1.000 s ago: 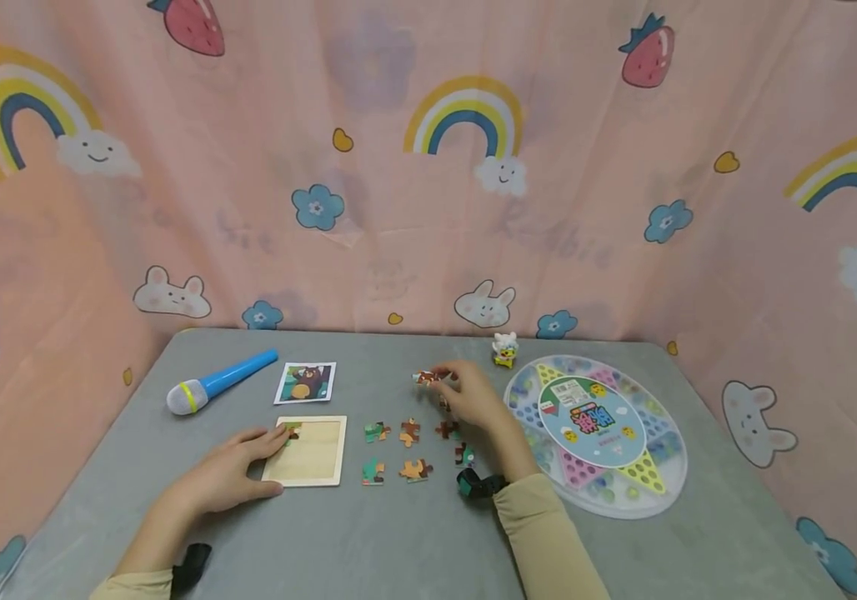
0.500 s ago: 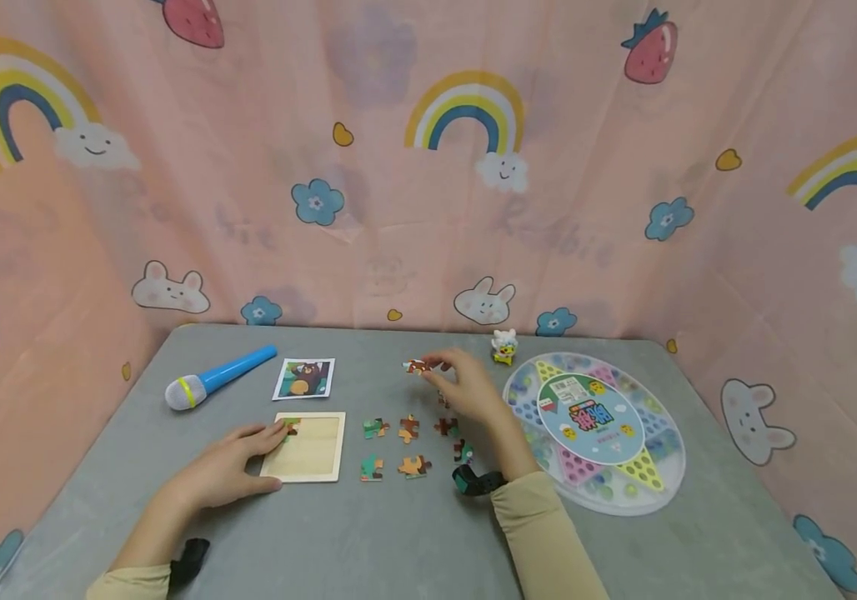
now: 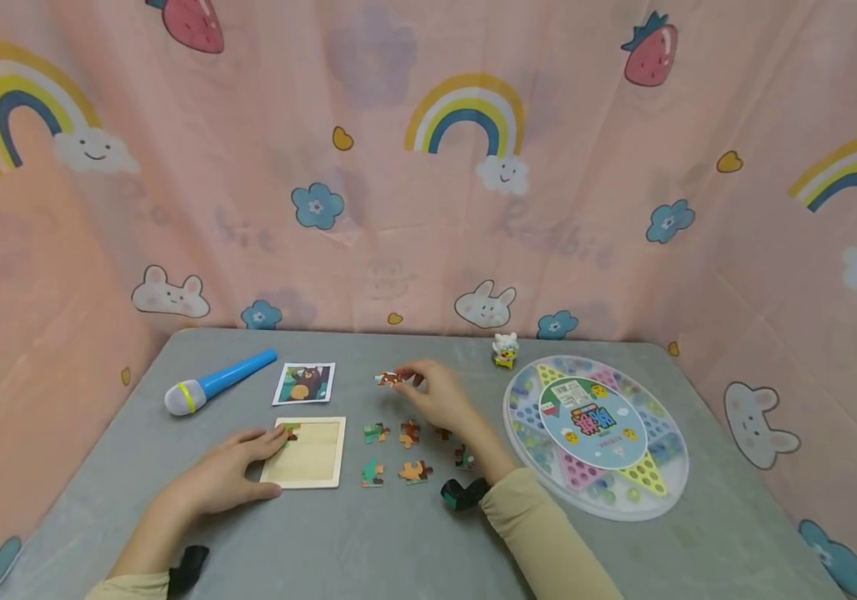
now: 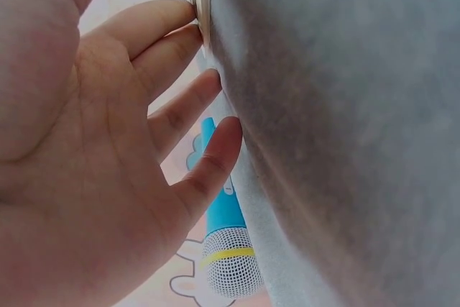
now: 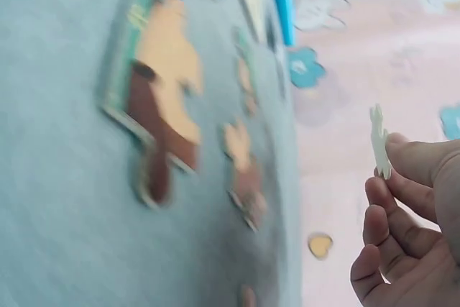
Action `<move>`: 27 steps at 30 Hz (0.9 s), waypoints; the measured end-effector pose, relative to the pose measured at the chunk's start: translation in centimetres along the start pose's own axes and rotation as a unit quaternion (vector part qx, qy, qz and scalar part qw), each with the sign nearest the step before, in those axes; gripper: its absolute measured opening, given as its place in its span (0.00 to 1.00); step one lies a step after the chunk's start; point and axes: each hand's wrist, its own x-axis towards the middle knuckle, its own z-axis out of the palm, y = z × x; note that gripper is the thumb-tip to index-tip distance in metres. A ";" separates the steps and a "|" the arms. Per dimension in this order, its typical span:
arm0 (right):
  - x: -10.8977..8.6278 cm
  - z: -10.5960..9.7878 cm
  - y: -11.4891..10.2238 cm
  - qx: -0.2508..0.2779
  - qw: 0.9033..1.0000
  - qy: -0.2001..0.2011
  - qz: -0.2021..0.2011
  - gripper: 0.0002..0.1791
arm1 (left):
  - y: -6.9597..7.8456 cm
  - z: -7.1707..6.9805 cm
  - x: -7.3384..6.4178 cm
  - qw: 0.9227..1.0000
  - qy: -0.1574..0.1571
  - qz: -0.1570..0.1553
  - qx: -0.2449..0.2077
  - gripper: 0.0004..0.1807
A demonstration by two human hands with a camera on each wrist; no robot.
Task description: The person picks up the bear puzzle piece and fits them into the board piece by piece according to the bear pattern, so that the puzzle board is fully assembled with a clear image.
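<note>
In the head view my right hand pinches a brown-and-white jigsaw piece between thumb and fingers, raised over the table. The right wrist view shows that piece edge-on at the fingertips. My left hand rests on the left side of a square wooden puzzle tray, its fingers extended. One puzzle piece lies in the tray's upper left corner, partly hidden by the fingertips. Several loose jigsaw pieces lie right of the tray; some are partly covered by my right hand and wrist.
Behind the tray lies a bear picture card. A blue toy microphone is at the back left. On the right sits a round Chinese checkers board, with a small figurine behind it. A patterned pink curtain borders the table.
My right hand has moved left with the pinched jigsaw piece, from near the figurine to behind the loose pieces. The left hand has stayed on the tray.
</note>
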 end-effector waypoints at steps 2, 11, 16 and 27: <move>0.1 0.8 -0.4 -0.004 1.000 -0.015 -0.008 0.15 | -0.1 0.1 -0.1 1.000 0.001 0.001 -0.002 0.46; 0.6 4.8 -3.4 -0.014 0.997 -0.073 -0.018 0.14 | -0.4 0.0 -0.1 1.000 0.000 0.002 0.006 0.47; 1.1 6.8 -5.4 -0.009 0.995 -0.093 -0.022 0.14 | -0.4 0.0 -0.2 1.000 -0.003 0.004 0.011 0.46; 2.0 9.0 -6.7 -0.014 0.993 -0.112 -0.027 0.12 | -0.4 0.0 0.2 0.999 0.007 0.039 0.015 0.45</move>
